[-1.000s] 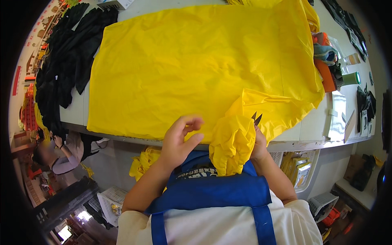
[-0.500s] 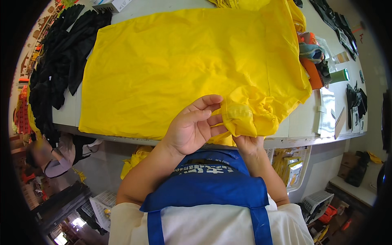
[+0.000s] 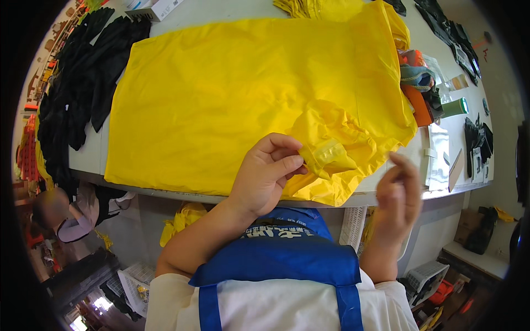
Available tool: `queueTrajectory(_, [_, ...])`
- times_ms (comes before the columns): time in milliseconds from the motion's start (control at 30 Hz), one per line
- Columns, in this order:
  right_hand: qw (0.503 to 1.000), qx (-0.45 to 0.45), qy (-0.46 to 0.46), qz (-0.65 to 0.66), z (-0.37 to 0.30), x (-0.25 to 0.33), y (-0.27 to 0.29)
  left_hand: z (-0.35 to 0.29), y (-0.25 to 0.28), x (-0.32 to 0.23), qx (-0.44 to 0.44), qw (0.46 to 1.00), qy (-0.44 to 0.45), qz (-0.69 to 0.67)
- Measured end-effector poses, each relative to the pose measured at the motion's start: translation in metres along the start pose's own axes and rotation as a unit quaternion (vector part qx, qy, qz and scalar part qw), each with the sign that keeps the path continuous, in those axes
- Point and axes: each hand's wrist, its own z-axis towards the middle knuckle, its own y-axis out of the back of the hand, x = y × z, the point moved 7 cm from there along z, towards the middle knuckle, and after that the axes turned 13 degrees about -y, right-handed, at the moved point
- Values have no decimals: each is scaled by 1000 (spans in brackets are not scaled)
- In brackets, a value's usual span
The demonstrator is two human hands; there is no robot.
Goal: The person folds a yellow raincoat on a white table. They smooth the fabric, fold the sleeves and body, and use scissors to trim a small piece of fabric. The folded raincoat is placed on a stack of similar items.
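A large sheet-like piece of smooth yellow fabric (image 3: pixel 232 99) lies spread over the table, its near right corner bunched into a gathered, sleeve-like end. On that end is a pale, semi-clear strip (image 3: pixel 331 151). My left hand (image 3: pixel 268 171) pinches the edge of the bunched end between thumb and fingers. My right hand (image 3: pixel 396 193) is in the air to the right, apart from the fabric. Its fingers look bent, but motion blurs them, and I see nothing held in it.
Black garments (image 3: pixel 91 71) are heaped at the left. An orange holder (image 3: pixel 418 105), a green cylinder (image 3: pixel 455 107) and clear plastic sleeves (image 3: pixel 439 157) stand or lie at the right. More yellow fabric (image 3: pixel 326 7) is at the far edge. Another person (image 3: pixel 77 212) is at lower left.
My right hand has come out from under the bunched yellow fabric and moved right. My left thumb and fingers have closed on its edge. The bunched end now lies flatter.
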Motion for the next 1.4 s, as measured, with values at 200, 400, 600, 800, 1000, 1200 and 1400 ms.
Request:
queueTrajectory(200, [971, 29, -23, -236, 8, 4, -36, -1, -14, -6, 17, 990, -81, 118])
queueTrajectory(400, [978, 82, -9, -192, 9, 1, -39, -4, -10, -4, 34, 983, -87, 158])
queueTrajectory(600, [979, 78, 31, -186, 8, -2, -46, -4, -11, -4, 46, 976, -75, 200])
queueTrajectory(800, [957, -185, -114, 194, 35, -82, 48, -4, 9, -2, -17, 989, -56, 139])
queueTrajectory(1000, [830, -434, -300, -181, -7, -354, 289, 0, 22, 5, -87, 993, 14, 83])
queueTrajectory(1200, [936, -274, -131, -179, 42, -190, 115, -7, 17, -4, -62, 995, -8, 72])
queueTrajectory(1400, [923, 21, 138, -360, 19, 0, -77, -12, 1, 1, -7, 988, -4, 156])
